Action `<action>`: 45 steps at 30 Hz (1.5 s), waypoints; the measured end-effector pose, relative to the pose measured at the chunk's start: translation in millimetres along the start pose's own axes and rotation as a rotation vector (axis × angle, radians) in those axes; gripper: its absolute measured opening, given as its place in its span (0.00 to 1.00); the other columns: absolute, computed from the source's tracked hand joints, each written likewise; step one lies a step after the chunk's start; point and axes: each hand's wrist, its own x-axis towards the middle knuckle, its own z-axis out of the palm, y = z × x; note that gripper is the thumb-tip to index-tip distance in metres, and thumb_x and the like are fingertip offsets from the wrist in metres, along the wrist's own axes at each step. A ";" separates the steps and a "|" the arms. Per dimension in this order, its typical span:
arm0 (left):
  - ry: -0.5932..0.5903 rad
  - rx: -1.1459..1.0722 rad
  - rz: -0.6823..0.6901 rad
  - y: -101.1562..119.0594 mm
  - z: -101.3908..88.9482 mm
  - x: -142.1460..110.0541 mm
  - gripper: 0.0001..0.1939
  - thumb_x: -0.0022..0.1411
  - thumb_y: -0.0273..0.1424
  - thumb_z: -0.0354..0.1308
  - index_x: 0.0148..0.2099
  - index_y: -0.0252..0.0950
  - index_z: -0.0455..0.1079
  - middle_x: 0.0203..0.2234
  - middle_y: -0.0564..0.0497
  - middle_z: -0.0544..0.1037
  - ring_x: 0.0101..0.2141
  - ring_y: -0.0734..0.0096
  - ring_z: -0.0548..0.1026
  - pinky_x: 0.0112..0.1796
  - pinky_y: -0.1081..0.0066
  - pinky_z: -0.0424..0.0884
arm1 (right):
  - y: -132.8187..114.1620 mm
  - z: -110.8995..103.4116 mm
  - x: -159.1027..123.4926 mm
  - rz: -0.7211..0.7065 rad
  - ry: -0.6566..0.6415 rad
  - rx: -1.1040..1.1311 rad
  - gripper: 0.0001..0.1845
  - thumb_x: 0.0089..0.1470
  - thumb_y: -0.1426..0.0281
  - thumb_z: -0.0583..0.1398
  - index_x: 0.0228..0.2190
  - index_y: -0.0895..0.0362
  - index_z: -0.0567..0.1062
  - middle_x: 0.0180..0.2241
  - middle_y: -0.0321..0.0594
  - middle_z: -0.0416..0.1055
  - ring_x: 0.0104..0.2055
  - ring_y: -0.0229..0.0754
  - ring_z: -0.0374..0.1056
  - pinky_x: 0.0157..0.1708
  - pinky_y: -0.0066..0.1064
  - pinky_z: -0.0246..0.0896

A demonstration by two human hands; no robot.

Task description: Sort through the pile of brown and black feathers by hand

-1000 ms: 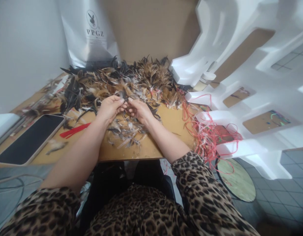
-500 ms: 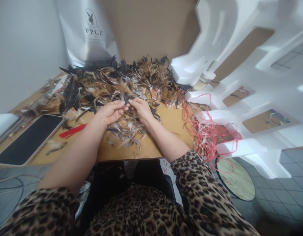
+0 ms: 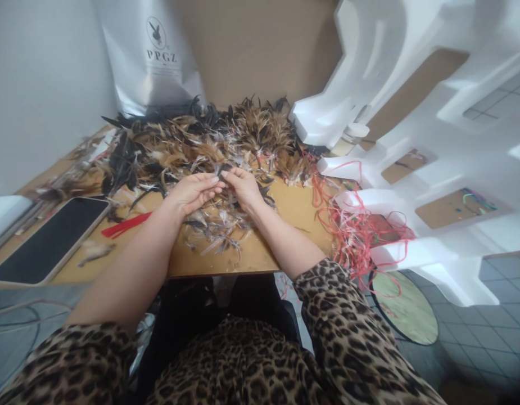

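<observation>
My left hand [image 3: 197, 192] and my right hand [image 3: 243, 187] meet fingertip to fingertip over the front of the table. Between their pinched thumbs and forefingers is a small dark feather [image 3: 222, 168], partly covered by the fingers. Just beyond my hands spreads a large pile of brown and black feathers [image 3: 171, 135]. Below them lies a loose heap of grey and white feather scraps [image 3: 220, 230]. A bundle of red strips [image 3: 127, 225] rests by my left forearm.
A phone [image 3: 51, 239] lies at the left. Tangled pink-red cords [image 3: 356, 236] hang over the table's right end beside white moulded foam pieces [image 3: 445, 163]. Behind the feathers stands a silver bag [image 3: 152, 84]. A small jar with a white lid [image 3: 356, 131] sits at the back right.
My left hand has shifted slightly right, closer to my right hand, and its fingertips now overlap more of the feather. Everything else looks the same.
</observation>
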 end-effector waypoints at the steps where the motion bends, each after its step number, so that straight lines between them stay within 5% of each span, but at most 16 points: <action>1: 0.000 0.022 0.011 -0.5 0.1 -0.1 0.04 0.53 0.19 0.59 0.33 0.25 0.73 0.24 0.45 0.78 0.21 0.80 0.75 0.22 0.85 0.69 | -0.4 0.2 0.0 0.007 -0.005 -0.001 0.17 0.39 0.61 0.65 0.21 0.58 0.65 0.16 0.27 0.62 0.18 0.27 0.56 0.21 0.21 0.51; 6: 0.062 0.049 0.085 -0.4 -2.8 2.5 0.04 0.52 0.20 0.61 0.33 0.26 0.72 0.24 0.46 0.79 0.21 0.79 0.75 0.21 0.84 0.69 | -11.9 -8.8 3.3 0.027 -0.008 -0.160 0.14 0.41 0.62 0.63 0.27 0.59 0.70 0.17 0.28 0.63 0.18 0.27 0.55 0.21 0.21 0.50; 14: 0.166 -0.035 0.177 0.8 -9.7 9.6 0.02 0.54 0.21 0.59 0.31 0.28 0.69 0.25 0.47 0.78 0.20 0.80 0.74 0.19 0.84 0.67 | -22.7 -50.7 16.0 -0.006 -0.096 -0.921 0.08 0.42 0.69 0.60 0.22 0.63 0.74 0.18 0.32 0.65 0.21 0.30 0.56 0.26 0.24 0.52; 24: 0.148 -0.006 0.140 -1.3 -10.0 10.0 0.04 0.53 0.23 0.61 0.31 0.29 0.68 0.25 0.48 0.78 0.21 0.81 0.74 0.20 0.84 0.67 | -10.2 -32.5 9.9 -0.159 -0.010 -1.334 0.08 0.44 0.66 0.60 0.26 0.58 0.75 0.26 0.38 0.72 0.30 0.37 0.64 0.33 0.28 0.57; 27: 0.141 -0.015 0.136 -1.4 -10.1 9.4 0.04 0.53 0.22 0.61 0.32 0.29 0.68 0.25 0.48 0.78 0.21 0.81 0.74 0.20 0.84 0.67 | -11.5 -34.5 11.9 -0.156 0.025 -1.154 0.06 0.45 0.69 0.58 0.22 0.59 0.72 0.22 0.36 0.69 0.26 0.34 0.62 0.30 0.25 0.56; 31: 0.123 -0.046 0.116 -0.5 -8.4 7.8 0.03 0.53 0.21 0.60 0.31 0.29 0.68 0.24 0.47 0.78 0.21 0.80 0.74 0.20 0.84 0.67 | -13.7 -40.1 16.6 0.055 0.041 -0.588 0.08 0.45 0.68 0.59 0.21 0.59 0.69 0.14 0.31 0.63 0.16 0.29 0.54 0.18 0.22 0.47; 35: 0.121 -0.051 0.072 0.6 -5.5 6.1 0.04 0.52 0.20 0.61 0.31 0.28 0.68 0.25 0.46 0.79 0.21 0.79 0.75 0.20 0.83 0.68 | -15.0 -40.3 18.4 0.202 0.008 -0.214 0.10 0.39 0.69 0.64 0.21 0.59 0.67 0.16 0.30 0.64 0.16 0.29 0.56 0.14 0.20 0.44; 45: 0.058 -0.023 0.013 -2.2 -3.7 3.6 0.04 0.51 0.20 0.62 0.31 0.28 0.70 0.31 0.42 0.80 0.25 0.75 0.77 0.20 0.84 0.69 | -14.5 -25.1 12.0 0.166 -0.015 -0.057 0.17 0.36 0.65 0.67 0.21 0.58 0.63 0.12 0.25 0.58 0.14 0.26 0.49 0.14 0.19 0.38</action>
